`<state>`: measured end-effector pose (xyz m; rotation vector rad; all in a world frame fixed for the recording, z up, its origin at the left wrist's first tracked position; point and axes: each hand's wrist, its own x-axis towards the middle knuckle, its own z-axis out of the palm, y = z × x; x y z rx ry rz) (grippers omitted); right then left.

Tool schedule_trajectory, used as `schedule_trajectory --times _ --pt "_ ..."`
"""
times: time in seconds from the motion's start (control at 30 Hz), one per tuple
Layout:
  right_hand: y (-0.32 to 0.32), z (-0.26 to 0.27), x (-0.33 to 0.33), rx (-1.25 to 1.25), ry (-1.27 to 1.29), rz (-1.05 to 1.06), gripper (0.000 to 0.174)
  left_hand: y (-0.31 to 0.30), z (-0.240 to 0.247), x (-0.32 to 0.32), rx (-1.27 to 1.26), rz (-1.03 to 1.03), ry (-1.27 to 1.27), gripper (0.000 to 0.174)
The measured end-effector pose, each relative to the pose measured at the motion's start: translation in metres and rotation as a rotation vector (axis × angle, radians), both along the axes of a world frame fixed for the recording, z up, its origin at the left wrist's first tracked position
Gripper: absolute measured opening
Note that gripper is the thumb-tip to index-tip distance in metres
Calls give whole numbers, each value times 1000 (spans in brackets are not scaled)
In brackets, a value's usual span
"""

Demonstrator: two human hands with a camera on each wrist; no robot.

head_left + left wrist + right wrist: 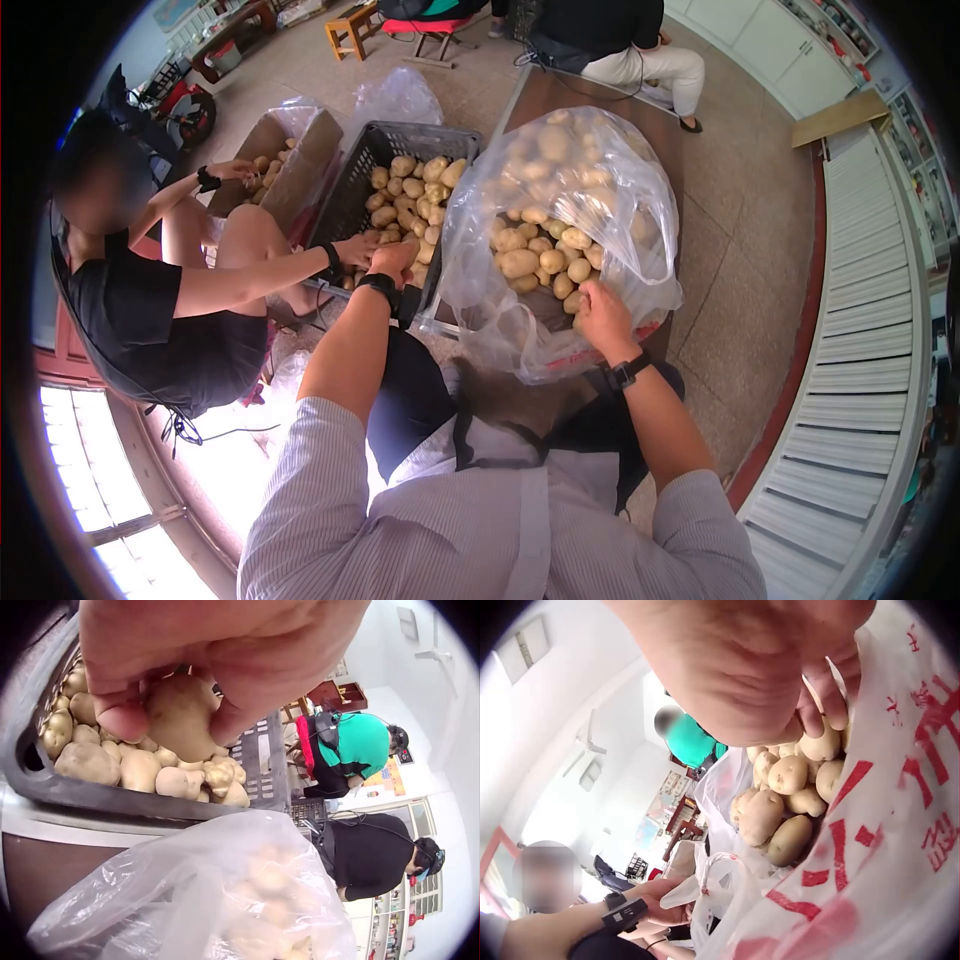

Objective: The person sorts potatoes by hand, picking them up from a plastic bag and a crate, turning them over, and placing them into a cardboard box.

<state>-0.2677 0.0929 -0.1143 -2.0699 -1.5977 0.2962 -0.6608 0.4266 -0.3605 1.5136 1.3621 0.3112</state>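
Note:
My left hand is over the black plastic crate. In the left wrist view its thumb and fingers pinch a pale brown potato above the other potatoes in the crate. My right hand is at the near right side of the mouth of a clear plastic bag full of potatoes. The right wrist view has its fingers pointing down onto a potato among the pile. The right thumb is hidden, so I cannot tell whether that potato is gripped.
At my left a seated person in black reaches one hand into the crate beside mine. Beyond the crate stands a cardboard box holding more potatoes. Red print marks the bag's near side. Other people sit at the far end.

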Motion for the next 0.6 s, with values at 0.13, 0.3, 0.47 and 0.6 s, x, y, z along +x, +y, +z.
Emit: schedule_trajectory --times 0.13,0.3,0.47,0.6 --pt "2 0 11 -42 -273 173 7 -2 -8 -3 22 59 24 30" --pt "4 14 16 -85 -503 192 11 -52 152 33 427 -901 910 24" --pt "1 31 27 -158 -590 93 16 -64 162 43 491 -591 832 20" --pt "-8 46 29 -350 -524 13 23 -79 184 57 690 -564 761 14"
